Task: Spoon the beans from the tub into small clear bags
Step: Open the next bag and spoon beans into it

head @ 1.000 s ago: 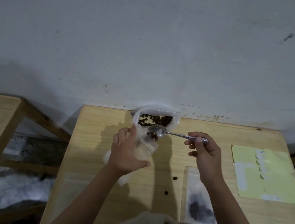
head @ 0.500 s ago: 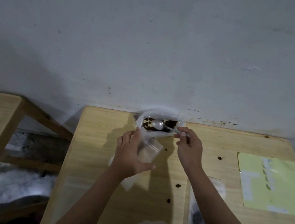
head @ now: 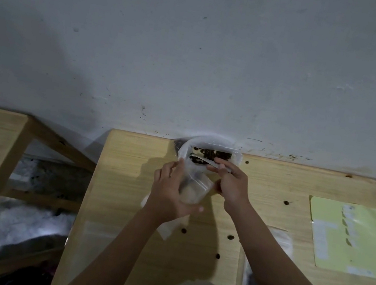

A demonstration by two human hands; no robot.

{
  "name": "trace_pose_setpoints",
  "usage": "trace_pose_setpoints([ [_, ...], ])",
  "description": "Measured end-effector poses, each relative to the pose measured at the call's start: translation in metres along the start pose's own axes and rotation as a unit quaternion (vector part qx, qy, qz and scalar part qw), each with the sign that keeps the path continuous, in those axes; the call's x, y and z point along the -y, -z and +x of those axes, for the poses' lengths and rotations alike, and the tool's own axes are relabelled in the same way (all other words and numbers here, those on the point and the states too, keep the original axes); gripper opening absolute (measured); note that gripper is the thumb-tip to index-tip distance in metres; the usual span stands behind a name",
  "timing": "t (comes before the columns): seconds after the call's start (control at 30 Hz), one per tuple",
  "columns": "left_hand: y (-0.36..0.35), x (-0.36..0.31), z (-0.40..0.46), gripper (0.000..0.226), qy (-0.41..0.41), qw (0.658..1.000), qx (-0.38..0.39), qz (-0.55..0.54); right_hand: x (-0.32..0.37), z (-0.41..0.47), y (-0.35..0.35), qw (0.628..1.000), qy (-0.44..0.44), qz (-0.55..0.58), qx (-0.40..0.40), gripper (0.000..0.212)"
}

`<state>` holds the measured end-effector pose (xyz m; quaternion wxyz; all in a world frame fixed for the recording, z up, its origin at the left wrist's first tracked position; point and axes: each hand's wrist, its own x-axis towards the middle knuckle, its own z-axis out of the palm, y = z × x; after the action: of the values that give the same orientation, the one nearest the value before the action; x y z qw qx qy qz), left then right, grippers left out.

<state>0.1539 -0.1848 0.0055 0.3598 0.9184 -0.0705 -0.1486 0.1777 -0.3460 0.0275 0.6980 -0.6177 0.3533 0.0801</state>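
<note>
Left hand: the left hand reaches forward from a bare forearm, fingers upright, thumb out to the right.
Right hand: the right hand is angled toward the tub, knuckles up.
Materials: thin metal spoon; crinkly clear bag; translucent rounded tub of dark beans; pale wooden worktop.
Grip: left grip curls round the bag just before the tub; right grip pinches the spoon handle, bowl in the beans.
</note>
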Motion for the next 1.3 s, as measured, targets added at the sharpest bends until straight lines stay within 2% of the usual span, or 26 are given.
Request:
trace_pose_setpoints([
  [0.33, 0.007, -0.006, -0.006, 0.127, 0.011, 1.0, 0.0, -0.001, -0.009, -0.015, 0.034, 0.998, -0.016, 0.045, -0.043, 0.022],
  [0.5, 0.009, -0.007, -0.013, 0.126, 0.014, 1.0, -0.005, 0.02, -0.005, -0.029, 0.055, 0.998, 0.011, 0.056, -0.038, 0.023],
  [0.67, 0.008, -0.009, -0.018, 0.124, 0.013, 0.998, -0.02, 0.049, 0.001, -0.045, 0.074, 0.997, 0.071, 0.041, -0.008, 0.026],
  [0.8, 0.008, -0.013, -0.02, 0.123, 0.007, 0.998, -0.028, 0.054, 0.008, -0.061, 0.082, 0.987, 0.159, -0.026, 0.019, 0.028],
  [0.9, 0.006, -0.018, -0.021, 0.125, 0.005, 0.998, -0.049, 0.035, 0.011, -0.069, 0.083, 0.973, 0.22, -0.067, 0.026, 0.03],
  [1.0, 0.004, -0.022, -0.024, 0.125, 0.0, 0.997, -0.072, -0.001, 0.015, -0.07, 0.082, 0.966, 0.255, -0.048, 0.006, 0.029],
  [1.13, 0.002, -0.028, -0.03, 0.125, -0.005, 0.993, -0.115, -0.033, 0.019, -0.061, 0.076, 0.966, 0.256, -0.026, -0.035, 0.03],
  [1.2, 0.0, -0.03, -0.033, 0.126, -0.01, 0.989, -0.138, -0.042, 0.016, -0.052, 0.07, 0.967, 0.244, -0.061, -0.052, 0.027],
  [1.3, 0.0, -0.032, -0.039, 0.125, -0.027, 0.985, -0.159, -0.068, 0.008, -0.036, 0.059, 0.97, 0.211, -0.112, -0.038, 0.022],
])
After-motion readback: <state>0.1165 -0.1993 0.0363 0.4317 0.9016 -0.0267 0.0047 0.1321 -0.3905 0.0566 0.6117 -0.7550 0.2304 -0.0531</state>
